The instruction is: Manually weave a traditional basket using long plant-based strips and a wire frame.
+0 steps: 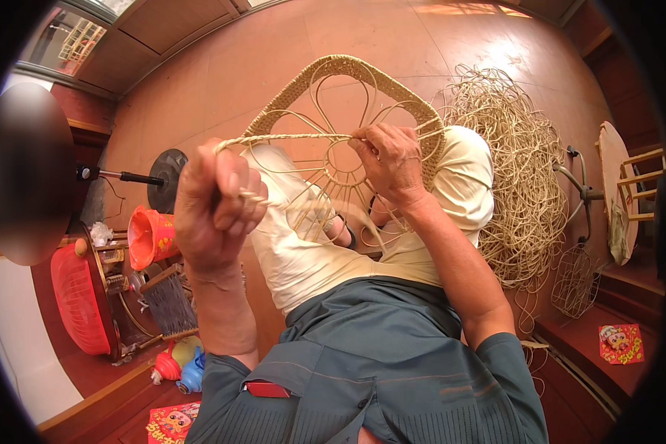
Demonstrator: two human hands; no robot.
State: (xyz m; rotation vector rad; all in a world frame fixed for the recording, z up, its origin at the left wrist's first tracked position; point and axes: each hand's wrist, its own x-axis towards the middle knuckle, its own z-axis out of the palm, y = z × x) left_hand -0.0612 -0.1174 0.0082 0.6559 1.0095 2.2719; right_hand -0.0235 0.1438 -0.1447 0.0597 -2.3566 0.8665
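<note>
A woven frame (373, 78) of pale straw-coloured cord, with looped petals round a small centre ring (342, 180), rests across the person's thighs. My left hand (220, 198) is raised at the frame's left, fingers curled on a twisted cord (296, 136) that stretches rightward across it. A lower end of cord shows by these fingers, slightly blurred. My right hand (387, 159) pinches the cord at the top of the centre ring; its fingertips are partly hidden.
A tangled cord heap (518, 185) lies right, beside a round board (614, 189) and wire basket (573, 285). At left are a black stand base (166, 181), red bucket (146, 238), plastic basket (80, 300) and small coloured containers (191, 374). A wall with glass panels runs behind.
</note>
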